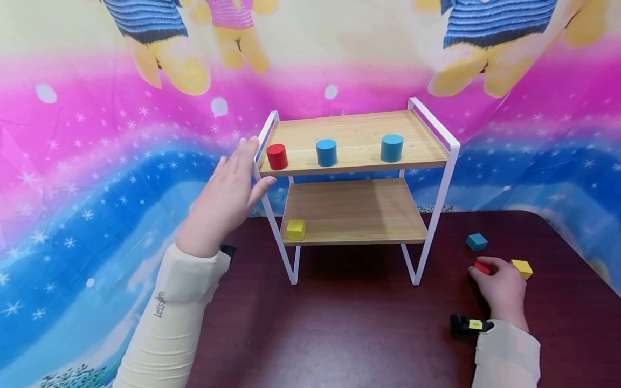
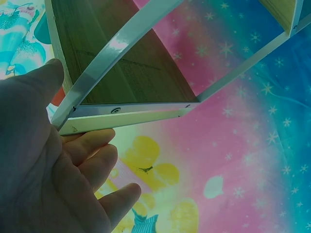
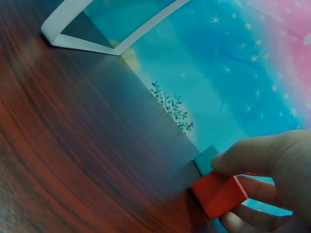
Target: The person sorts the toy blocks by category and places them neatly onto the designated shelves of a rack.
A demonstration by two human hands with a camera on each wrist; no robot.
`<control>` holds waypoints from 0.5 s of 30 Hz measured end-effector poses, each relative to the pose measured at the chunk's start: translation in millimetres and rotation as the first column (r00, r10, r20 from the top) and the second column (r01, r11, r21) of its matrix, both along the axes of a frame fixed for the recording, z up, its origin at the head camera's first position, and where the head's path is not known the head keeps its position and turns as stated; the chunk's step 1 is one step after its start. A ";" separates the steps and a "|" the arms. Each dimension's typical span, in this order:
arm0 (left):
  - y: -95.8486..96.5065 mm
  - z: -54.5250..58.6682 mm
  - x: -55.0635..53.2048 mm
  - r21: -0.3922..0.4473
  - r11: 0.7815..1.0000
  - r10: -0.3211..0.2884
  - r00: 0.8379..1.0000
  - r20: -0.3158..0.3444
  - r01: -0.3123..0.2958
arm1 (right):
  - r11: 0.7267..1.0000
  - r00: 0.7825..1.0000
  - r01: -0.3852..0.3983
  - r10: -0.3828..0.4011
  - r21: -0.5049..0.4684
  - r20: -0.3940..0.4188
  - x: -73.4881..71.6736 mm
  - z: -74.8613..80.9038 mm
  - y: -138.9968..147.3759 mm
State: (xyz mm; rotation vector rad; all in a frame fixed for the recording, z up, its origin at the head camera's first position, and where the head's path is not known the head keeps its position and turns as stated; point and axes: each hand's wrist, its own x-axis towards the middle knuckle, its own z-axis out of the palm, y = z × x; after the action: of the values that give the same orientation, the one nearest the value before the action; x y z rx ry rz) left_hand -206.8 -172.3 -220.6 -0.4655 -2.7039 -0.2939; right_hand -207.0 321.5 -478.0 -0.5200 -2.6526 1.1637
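Note:
My right hand [image 1: 504, 288] pinches a red cube [image 3: 218, 193] between thumb and fingers, low over the tabletop at the right. Just behind it lies a blue cube [image 1: 477, 242], and a yellow cube [image 1: 521, 269] sits to its right. My left hand [image 1: 220, 196] is raised at the upper left side of a two-tier shelf [image 1: 356, 129], fingers extended along the white side frame [image 2: 104, 65] and thumb toward the front edge. Near that thumb stands a red cylinder [image 1: 277, 157] on the top board.
Two blue cylinders [image 1: 326, 153] stand along the front of the top board. A yellow cube [image 1: 296, 229] sits at the left end of the lower board [image 1: 359, 210]. The shelf's white legs stand on the dark wooden table [image 1: 335, 328]. A patterned cloth [image 1: 121, 124] hangs behind.

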 end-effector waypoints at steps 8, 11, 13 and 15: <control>0.4 -0.3 0.6 -0.001 1.000 0.007 1.000 0.005 -0.007 | 1.000 1.000 -0.016 0.016 0.008 -0.007 0.0 1.9 -1.6; 0.9 0.2 0.9 -0.001 1.000 0.010 1.000 0.002 -0.010 | 1.000 1.000 -0.023 0.023 0.003 -0.008 -0.1 2.4 -1.6; 1.3 0.4 1.1 -0.003 1.000 0.009 1.000 0.002 -0.009 | 1.000 1.000 -0.025 0.025 0.001 -0.008 -0.1 2.6 -1.7; 1.6 0.7 1.3 -0.005 1.000 0.010 1.000 0.001 -0.010 | 1.000 1.000 -0.027 0.027 0.001 -0.010 -0.1 2.7 -1.9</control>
State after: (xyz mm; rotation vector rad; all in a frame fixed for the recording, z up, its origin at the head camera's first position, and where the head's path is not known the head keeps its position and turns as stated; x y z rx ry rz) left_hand -205.5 -170.7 -219.9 -0.4537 -2.7082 -0.2847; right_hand -207.1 319.6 -475.2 -0.4779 -2.6594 1.1702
